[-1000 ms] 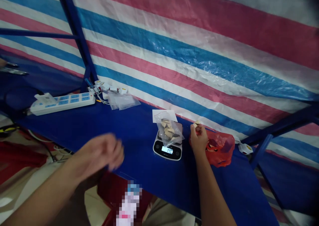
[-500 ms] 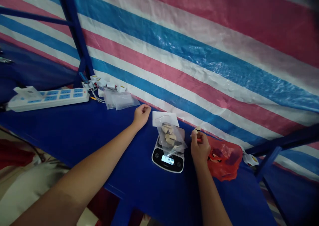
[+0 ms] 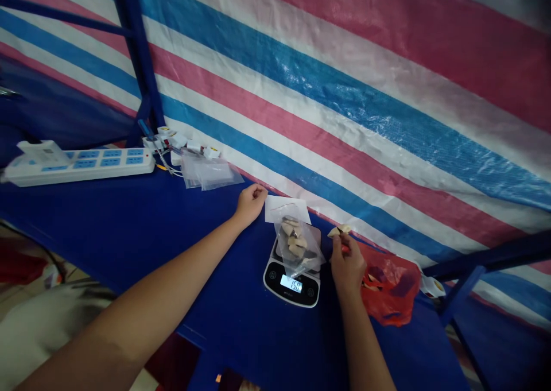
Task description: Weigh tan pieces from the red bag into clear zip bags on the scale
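My right hand pinches a pale, dark-edged dried slice between thumb and fingertips, just right of a digital kitchen scale. Its lit display reads 15.0. On the scale's plate lies a clear plastic bag with several similar dried slices inside. Curled into a loose fist, my left hand rests at the table's back edge; nothing shows in it. Beside it, a white paper lies behind the scale, partly under the bag. A red plastic bag with dark-edged pieces sits right of my right hand.
On the blue table, a white power strip lies at the left. Near it are flat clear bags, white plugs and a blue-handled tool. A striped tarp hangs behind, and a white plug lies far right.
The dried slice in my right hand is raised slightly and shows more plainly now. My left hand stays curled by the paper. The view has shifted a little; the display still reads 15.0.
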`<state>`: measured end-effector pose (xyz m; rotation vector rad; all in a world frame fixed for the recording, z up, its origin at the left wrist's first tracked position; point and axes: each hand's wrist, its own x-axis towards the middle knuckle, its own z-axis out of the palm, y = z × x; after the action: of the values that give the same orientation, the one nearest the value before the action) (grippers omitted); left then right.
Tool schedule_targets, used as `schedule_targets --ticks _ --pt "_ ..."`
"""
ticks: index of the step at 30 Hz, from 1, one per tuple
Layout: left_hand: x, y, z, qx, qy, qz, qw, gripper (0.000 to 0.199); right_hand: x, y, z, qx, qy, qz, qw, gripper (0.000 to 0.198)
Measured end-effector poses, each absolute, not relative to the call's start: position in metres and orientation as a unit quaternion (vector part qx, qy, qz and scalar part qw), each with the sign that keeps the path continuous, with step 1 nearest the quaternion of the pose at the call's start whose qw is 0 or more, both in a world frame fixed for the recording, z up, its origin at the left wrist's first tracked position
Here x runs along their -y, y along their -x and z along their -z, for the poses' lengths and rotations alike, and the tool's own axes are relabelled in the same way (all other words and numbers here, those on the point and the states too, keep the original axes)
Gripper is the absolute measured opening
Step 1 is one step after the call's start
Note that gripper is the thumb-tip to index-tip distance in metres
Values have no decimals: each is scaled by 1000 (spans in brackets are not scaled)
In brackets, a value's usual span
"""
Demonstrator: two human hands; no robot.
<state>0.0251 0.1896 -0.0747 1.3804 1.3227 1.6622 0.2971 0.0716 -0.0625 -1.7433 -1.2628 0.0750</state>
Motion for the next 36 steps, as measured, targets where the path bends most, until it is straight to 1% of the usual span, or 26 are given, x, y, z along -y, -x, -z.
schedule_targets --ticks 3,8,13,26,33,36 --pt "-189 -25 73 -500 -520 -625 298 15 -70 -299 62 518 716 -39 466 48" --pt "-186 -25 71 -500 -522 -623 301 15 -69 -297 59 523 712 -11 468 50" --pt "-187 -25 72 -501 -521 -624 298 13 -67 -292 57 530 711 -6 463 48" --pt "-185 -25 72 -507 -529 -614 293 11 -67 -293 58 499 719 -57 481 50" --pt "-178 -24 69 -504 -540 -602 302 13 -63 -293 55 504 725 -21 469 48" --pt "-173 -22 69 -502 -544 -598 306 15 -56 -293 50 512 711 -8 482 51"
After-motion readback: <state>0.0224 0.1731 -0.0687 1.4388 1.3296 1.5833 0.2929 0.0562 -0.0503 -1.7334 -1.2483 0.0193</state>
